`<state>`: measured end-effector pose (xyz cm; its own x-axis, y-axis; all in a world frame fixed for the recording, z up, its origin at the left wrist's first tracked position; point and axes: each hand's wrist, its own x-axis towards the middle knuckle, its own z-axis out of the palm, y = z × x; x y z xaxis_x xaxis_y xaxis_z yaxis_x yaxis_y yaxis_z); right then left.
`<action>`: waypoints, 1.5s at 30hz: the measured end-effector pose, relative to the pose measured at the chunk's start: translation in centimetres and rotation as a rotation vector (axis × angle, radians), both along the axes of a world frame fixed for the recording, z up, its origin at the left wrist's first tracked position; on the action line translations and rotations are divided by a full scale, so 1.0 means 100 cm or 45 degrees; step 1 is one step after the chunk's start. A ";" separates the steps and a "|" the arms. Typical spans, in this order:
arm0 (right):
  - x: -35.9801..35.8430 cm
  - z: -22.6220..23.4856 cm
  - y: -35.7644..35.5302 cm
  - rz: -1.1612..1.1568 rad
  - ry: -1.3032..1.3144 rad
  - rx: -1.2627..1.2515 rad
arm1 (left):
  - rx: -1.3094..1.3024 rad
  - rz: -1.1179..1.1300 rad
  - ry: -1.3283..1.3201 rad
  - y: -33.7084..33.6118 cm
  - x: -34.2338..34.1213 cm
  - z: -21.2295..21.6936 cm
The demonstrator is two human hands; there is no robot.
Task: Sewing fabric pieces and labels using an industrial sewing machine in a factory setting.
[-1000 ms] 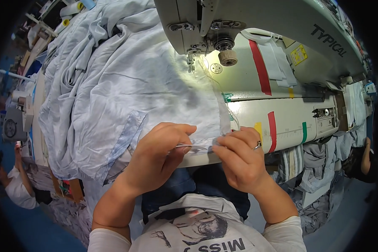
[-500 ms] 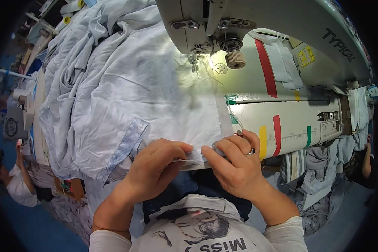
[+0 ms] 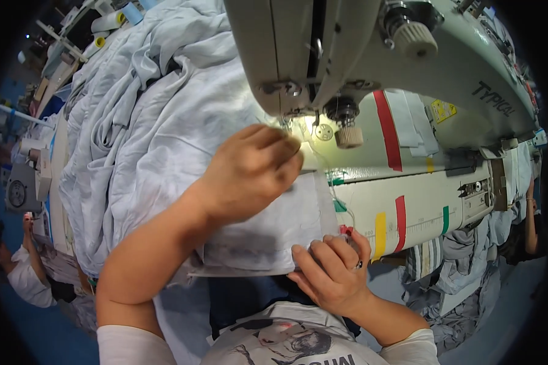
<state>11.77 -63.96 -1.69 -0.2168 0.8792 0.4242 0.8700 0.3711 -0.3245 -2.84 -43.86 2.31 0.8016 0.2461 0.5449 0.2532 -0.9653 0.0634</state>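
A pale blue-white cloth (image 3: 274,228) lies across the sewing machine's bed, its near hem along the table's front edge. My left hand (image 3: 252,167) reaches over it, just below the needle area; its fingers are curled together, slightly blurred, and hide whatever is in them. At the cloth's near right corner, my right hand (image 3: 335,267) has its thumb and bent fingers pressed on the hem. A small red object (image 3: 346,230) shows by its fingertips, its kind unclear. The sewing machine head (image 3: 304,55) stands above my left hand, with the presser foot mostly hidden.
Bunched pale cloth (image 3: 122,121) heaps on the left. Red tape (image 3: 400,222) and yellow tape (image 3: 380,234) mark the machine bed at right. Thread cones (image 3: 108,22) stand at the far left. Piled fabric (image 3: 456,243) lies at the right. Another person (image 3: 27,271) sits at the left.
My left hand has left the near hem and moved up and forward to the needle area. My right hand has shifted slightly nearer, still at the cloth's corner. The patterned blue strip is no longer visible.
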 end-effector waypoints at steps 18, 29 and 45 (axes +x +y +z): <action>-0.005 -0.006 -0.008 -0.042 -0.075 -0.010 | -0.112 -0.102 0.013 0.037 -0.018 -0.014; -0.001 -0.005 -0.009 -0.040 -0.087 -0.032 | -0.129 -0.083 0.070 0.037 -0.014 -0.019; -0.004 0.021 0.036 -0.001 -0.100 -0.155 | -0.205 -0.225 -0.170 0.087 -0.009 -0.037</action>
